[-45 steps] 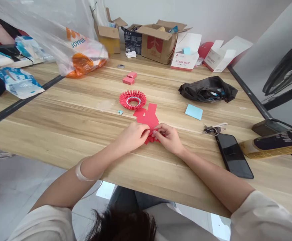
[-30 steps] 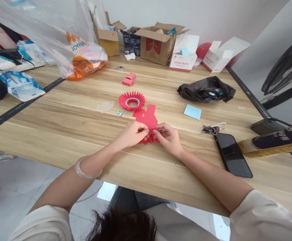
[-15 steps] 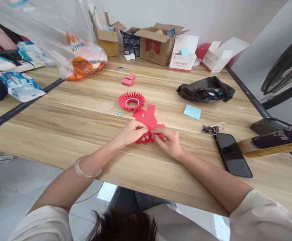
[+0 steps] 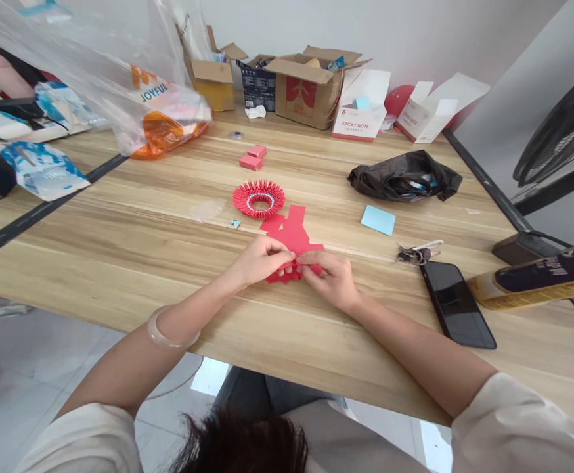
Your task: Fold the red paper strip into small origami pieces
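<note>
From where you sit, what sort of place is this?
Probably an office or workroom used for paper craft: a long wooden table, open cardboard boxes and a sticky note box by the wall, and a red folded-paper ring.

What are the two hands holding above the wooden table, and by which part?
Both the left hand and right hand pinch one small red paper piece; fingertips grip its near edge, at its middle.

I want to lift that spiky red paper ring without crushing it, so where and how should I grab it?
Probably take the red paper ring from above, fingertips under opposite outer edges. It lies flat on the table, hollow-centred, its thin folded points splaying outward, so squeezing them would likely bend them.
</note>
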Demonstrator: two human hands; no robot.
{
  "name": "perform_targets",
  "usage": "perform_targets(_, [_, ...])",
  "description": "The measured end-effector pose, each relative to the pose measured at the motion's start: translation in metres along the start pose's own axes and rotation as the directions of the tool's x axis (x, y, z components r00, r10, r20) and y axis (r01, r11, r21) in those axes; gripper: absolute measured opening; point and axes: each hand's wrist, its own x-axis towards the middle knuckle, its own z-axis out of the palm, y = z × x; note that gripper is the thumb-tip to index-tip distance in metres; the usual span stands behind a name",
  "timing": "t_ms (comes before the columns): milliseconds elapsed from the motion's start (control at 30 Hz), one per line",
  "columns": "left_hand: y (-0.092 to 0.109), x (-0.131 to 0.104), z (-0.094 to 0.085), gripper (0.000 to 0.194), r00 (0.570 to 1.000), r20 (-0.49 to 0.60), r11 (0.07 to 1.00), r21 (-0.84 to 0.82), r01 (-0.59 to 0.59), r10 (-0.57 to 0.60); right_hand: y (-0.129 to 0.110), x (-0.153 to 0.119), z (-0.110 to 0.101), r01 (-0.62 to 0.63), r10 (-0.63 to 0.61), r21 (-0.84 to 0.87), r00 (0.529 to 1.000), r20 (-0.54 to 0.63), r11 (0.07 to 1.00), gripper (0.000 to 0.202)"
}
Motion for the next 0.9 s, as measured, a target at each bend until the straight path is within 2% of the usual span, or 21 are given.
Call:
perform_targets(200, [-0.003,0.0002,-0.0007,0.026,0.998,-0.008,0.996,0.072,-0.056,0.057,0.0024,-0.0007,0.0,-0.034,0.033,0.025,0.999,0.032,0.999,0.016])
perform_targets(300, [-0.0035,0.0005,-0.001,0.025,0.995,-0.029,0.991,0.092,-0.094,0.097,0.0036,-0.0012,0.0,-0.128,0.12,0.126,0.991,0.064,0.984,0.021])
perform_targets(433, [-0.0041,0.0006,-0.0015,0.022,0.986,-0.052,0.981,0.129,-0.148,0.156,0.0023,0.0015,-0.0004,-0.298,0.265,0.399,0.955,0.137,0.867,0.016])
perform_targets(500, [-0.005,0.0003,-0.0014,0.021,0.983,-0.05,0.975,0.147,-0.167,0.176,0.0012,0.0043,-0.0007,-0.356,0.32,0.463,0.934,0.157,0.812,0.012])
perform_targets(667, [-0.0059,-0.0008,0.0005,0.022,0.972,-0.016,0.954,0.198,-0.227,0.234,0.0029,0.0083,-0.001,-0.451,0.382,0.431,0.892,0.242,0.781,0.025])
perform_targets(900, [-0.0051,-0.0016,0.0014,0.024,0.955,-0.023,0.915,0.294,-0.277,0.297,0.0084,0.0057,0.0001,-0.446,0.39,0.362,0.894,0.219,0.819,0.029])
